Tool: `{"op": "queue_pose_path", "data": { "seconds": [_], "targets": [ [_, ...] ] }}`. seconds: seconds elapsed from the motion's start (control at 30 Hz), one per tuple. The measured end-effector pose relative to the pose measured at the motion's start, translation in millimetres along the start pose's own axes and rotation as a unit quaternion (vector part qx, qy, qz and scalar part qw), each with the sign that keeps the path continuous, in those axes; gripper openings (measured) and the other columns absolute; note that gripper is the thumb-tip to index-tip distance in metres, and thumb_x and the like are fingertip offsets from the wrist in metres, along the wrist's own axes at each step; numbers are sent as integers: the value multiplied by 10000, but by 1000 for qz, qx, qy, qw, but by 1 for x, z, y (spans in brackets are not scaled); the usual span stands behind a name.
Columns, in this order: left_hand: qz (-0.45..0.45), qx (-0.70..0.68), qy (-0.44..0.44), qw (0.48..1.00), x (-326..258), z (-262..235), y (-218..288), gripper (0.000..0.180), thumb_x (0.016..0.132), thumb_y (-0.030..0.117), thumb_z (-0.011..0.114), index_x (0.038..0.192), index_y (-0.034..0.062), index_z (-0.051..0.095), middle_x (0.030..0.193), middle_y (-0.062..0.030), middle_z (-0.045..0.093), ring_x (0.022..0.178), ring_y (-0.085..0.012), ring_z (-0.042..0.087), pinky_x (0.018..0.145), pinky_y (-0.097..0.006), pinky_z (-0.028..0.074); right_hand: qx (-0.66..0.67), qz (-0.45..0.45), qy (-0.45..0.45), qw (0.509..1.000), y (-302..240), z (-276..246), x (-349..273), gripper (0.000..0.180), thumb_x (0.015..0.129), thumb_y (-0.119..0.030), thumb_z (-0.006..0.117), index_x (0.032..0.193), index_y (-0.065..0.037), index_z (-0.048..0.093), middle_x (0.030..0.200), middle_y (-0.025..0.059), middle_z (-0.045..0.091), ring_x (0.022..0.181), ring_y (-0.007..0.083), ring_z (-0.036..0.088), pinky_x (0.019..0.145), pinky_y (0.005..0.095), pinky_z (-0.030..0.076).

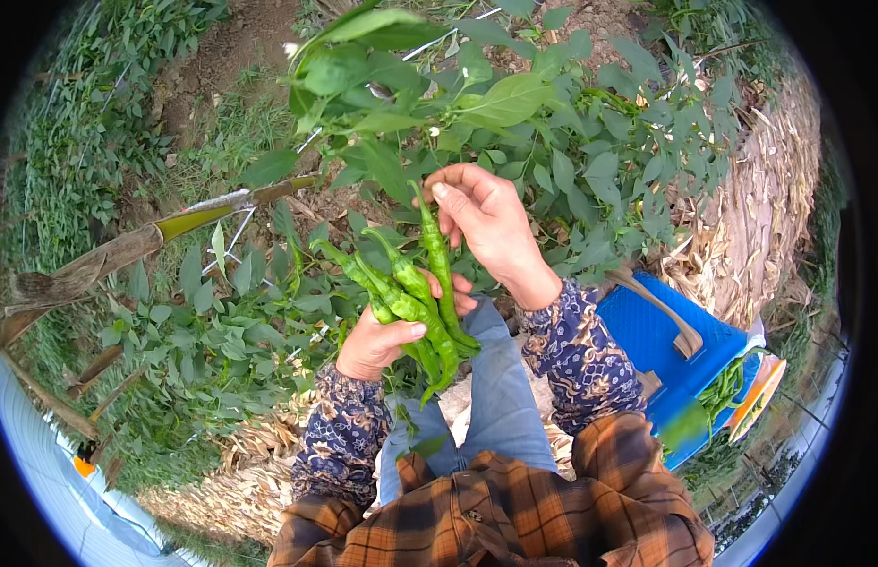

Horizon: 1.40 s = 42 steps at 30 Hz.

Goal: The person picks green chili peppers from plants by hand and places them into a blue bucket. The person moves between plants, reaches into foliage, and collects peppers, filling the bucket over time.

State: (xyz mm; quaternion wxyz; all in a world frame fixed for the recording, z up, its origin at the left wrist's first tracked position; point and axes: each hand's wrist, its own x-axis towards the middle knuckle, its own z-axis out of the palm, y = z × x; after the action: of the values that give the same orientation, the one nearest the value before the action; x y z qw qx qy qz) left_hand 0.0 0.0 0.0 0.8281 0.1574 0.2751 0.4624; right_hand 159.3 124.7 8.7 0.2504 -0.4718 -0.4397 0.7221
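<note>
Several long, wrinkled green chili peppers [415,307] lie bunched in my left hand [377,340], thumb across the front and fingers behind. One more long green chili pepper [437,250] stands almost upright along the bunch's right side, its lower end against the others. At its stem, my right hand [486,213] is closed, with thumb and index finger bent together; part of their grip is hidden. Pepper plants [514,99] with broad green leaves rise just beyond both hands.
A bent wooden pole [99,260] with white string reaches in from the left. On the right, a blue crate [661,331] with a tan strap stands beside picked green peppers [727,387]. Dry husks [741,208] cover the ground there. My jeans-clad legs [491,378] are below my hands.
</note>
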Motion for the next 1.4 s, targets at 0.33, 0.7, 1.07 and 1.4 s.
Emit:
{"op": "queue_pose_path", "data": {
  "seconds": [0.33, 0.7, 1.07, 1.4],
  "targets": [
    [57, -22, 86, 994, -56, 82, -2, 870, 841, -40, 548, 1557, 170, 101, 1508, -156, 364, 1368, -251, 387, 1137, -371, 314, -204, -100, 85, 970, 33, 83, -184, 1021, 716, -175, 773, 1505, 38, 163, 1440, 246, 381, 1319, 345, 435, 1091, 396, 358],
    [-31, 341, -241, 908, -86, 240, -69, 911, 822, 105, 663, 1544, 29, 113, 1571, -190, 224, 1467, -290, 214, 1186, -420, 162, -3, -113, 437, 892, -5, 21, -371, 574, 728, -123, 762, 1232, -5, 511, 980, 84, 646, 885, 134, 603, 775, 307, 507],
    [-64, 464, -25, 883, -55, 128, -59, 329, 881, 93, 620, 1202, 25, 611, 1253, -99, 624, 1120, -243, 588, 980, -363, 443, -552, 227, 662, 453, 88, -166, -543, 831, 762, -331, 779, 1393, 50, 396, 1316, 251, 506, 1134, 419, 522, 928, 471, 463],
    [167, 511, 408, 737, 65, -117, -4, 287, 957, 211, 589, 1046, -57, 640, 904, -91, 698, 818, -146, 644, 758, -289, 503, -416, -32, 281, 864, 39, -103, -285, 402, 799, -57, 682, 1186, 5, 590, 1076, 186, 633, 969, 339, 616, 819, 398, 506]
  ]
}}
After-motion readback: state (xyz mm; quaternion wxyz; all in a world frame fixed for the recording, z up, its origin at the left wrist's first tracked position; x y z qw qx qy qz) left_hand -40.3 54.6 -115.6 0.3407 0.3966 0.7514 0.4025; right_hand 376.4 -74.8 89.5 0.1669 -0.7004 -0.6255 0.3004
